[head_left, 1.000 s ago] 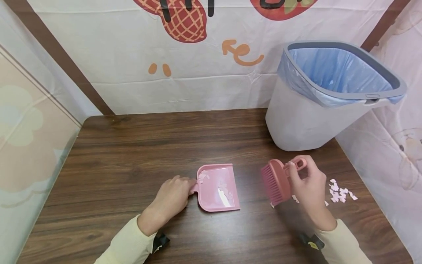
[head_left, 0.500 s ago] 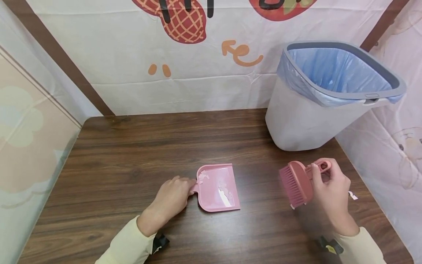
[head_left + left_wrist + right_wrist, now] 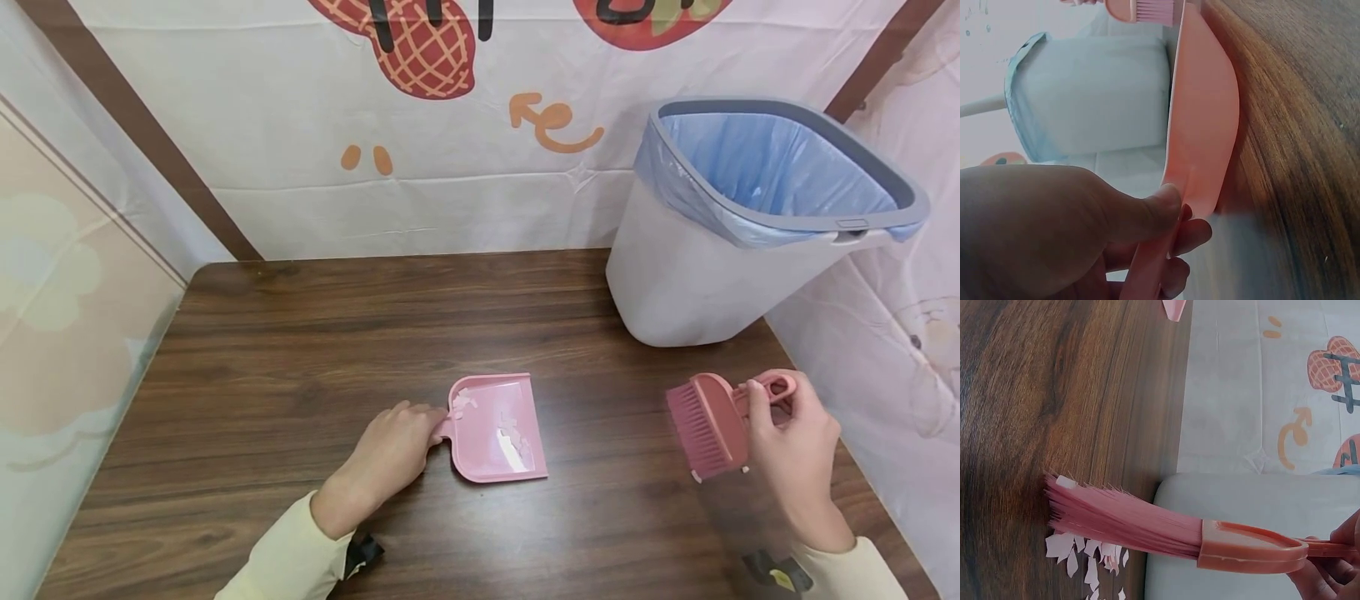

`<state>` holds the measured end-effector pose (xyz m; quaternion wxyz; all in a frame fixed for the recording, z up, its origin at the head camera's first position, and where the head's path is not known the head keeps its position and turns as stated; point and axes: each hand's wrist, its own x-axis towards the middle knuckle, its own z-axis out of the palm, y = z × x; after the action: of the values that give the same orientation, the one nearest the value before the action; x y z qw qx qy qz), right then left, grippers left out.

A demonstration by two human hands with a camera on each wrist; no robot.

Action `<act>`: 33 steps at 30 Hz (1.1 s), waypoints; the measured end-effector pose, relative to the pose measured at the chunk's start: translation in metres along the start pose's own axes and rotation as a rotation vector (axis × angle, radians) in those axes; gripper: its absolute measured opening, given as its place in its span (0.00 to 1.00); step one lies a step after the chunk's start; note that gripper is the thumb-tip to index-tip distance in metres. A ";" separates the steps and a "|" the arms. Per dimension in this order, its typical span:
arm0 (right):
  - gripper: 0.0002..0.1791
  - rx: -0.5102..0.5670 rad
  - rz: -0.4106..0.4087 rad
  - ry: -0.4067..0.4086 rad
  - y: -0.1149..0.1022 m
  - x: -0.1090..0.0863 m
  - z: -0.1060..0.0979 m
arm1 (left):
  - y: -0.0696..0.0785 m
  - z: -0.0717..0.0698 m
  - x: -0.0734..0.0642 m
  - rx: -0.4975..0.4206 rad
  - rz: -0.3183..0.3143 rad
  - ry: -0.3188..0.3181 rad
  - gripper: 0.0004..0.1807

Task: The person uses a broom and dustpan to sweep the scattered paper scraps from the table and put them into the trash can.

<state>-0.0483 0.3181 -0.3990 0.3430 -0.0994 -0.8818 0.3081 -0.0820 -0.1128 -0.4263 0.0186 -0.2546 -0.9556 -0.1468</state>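
My left hand (image 3: 393, 447) grips the handle of a pink dustpan (image 3: 491, 433) that lies on the table, its wide edge toward the right. Paper scraps (image 3: 510, 431) rest inside the pan. In the left wrist view the thumb and fingers wrap the dustpan's handle (image 3: 1154, 256). My right hand (image 3: 798, 454) holds a pink hand brush (image 3: 723, 421) by its looped handle, right of the dustpan and apart from it. One scrap clings to the bristles (image 3: 1122, 515) in the right wrist view. More torn paper scraps (image 3: 1091, 559) lie beside the bristle tips, mostly hidden from the head view.
A white trash bin (image 3: 675, 275) with a blue liner (image 3: 780, 162) stands at the table's back right. Behind the wooden table (image 3: 315, 333) hangs a printed white cloth (image 3: 480, 208). Another cloth borders the right side.
My right hand has moved the brush rightward, away from the dustpan and over the loose scraps, which it now mostly covers in the head view. The left hand and dustpan stay in place.
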 end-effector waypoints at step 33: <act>0.07 -0.025 0.030 -0.019 0.001 -0.001 -0.001 | -0.011 -0.013 0.012 -0.144 0.138 0.011 0.08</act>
<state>-0.0468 0.3195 -0.3997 0.3286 -0.1139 -0.8871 0.3034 -0.0988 -0.1203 -0.4152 0.0153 -0.3197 -0.9227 -0.2150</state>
